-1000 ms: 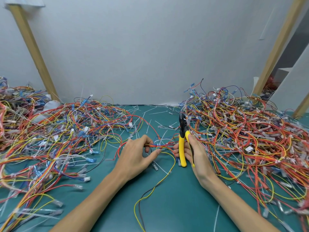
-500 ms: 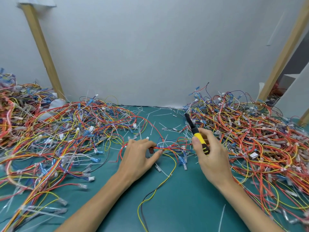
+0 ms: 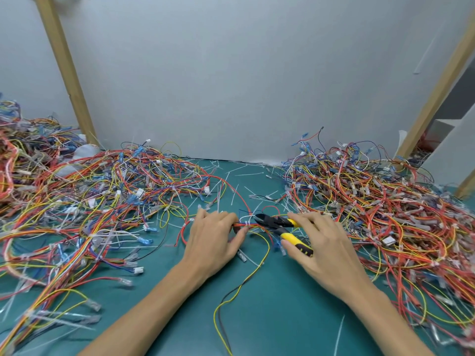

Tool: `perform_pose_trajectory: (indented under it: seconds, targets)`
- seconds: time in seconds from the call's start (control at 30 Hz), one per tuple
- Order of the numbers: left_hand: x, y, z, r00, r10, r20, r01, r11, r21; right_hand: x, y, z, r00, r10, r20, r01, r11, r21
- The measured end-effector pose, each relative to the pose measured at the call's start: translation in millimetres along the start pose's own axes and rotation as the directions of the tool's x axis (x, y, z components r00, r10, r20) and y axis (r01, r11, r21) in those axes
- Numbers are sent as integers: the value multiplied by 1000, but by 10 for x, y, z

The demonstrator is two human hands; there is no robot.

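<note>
Wire bundle (image 3: 251, 226) lies mid-mat on the green mat (image 3: 277, 309): red, orange and yellow strands cinched by a white zip tie (image 3: 247, 223). Left hand (image 3: 213, 237) sits at the bundle's 9 o'clock, thumb and curled fingers pinching the strands just beside the tie and holding them low over the mat. Cutters (image 3: 275, 222) come in from the tie's 3 o'clock, black nose pointing to 9, tips just beside the tie; too small to tell whether a blade is under the strap. Right hand (image 3: 323, 242) wraps the yellow handles, fingers curled over the upper one, thumb against the lower, handles spread apart.

Step, as judged: lining up the snip on this tie, cut not yet made. Next move calls for catching the strap alone between the blades, clear of the insulation and the left thumb, then a squeeze while the left hand holds steady.

Outward: a loose yellow and black wire pair (image 3: 257, 268) trails to 6 o'clock; cut tie scraps (image 3: 246, 174) lie at 12. Left wire pile (image 3: 90, 196) is at 9 to 10, right wire pile (image 3: 385, 201) at 2 to 3
</note>
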State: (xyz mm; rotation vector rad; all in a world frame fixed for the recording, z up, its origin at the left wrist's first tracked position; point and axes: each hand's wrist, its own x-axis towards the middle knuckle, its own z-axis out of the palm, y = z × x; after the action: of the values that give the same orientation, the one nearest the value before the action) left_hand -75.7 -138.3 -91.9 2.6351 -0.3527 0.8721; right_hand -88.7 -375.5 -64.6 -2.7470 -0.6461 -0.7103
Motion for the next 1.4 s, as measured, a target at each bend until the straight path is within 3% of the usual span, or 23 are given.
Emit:
perform_pose_trajectory:
  seconds: [0.37, 0.8, 1.0, 1.4]
  targets:
    - [14, 33, -30, 977, 193, -90, -181, 975, 131, -50, -110, 87, 998, 40, 46, -42, 998, 49]
    - [12, 42, -48, 946, 297, -129, -260, 934, 244, -51, -111, 57, 998, 42, 43, -46, 994, 97]
    - [10, 69, -76, 972, 198, -127, -196, 980, 27, -50, -121, 73, 999, 47, 11, -48, 992, 116]
    - [7, 24, -30, 981, 172, -92, -181, 979, -97, -37, -2, 117, 998, -60, -14, 61, 996, 71]
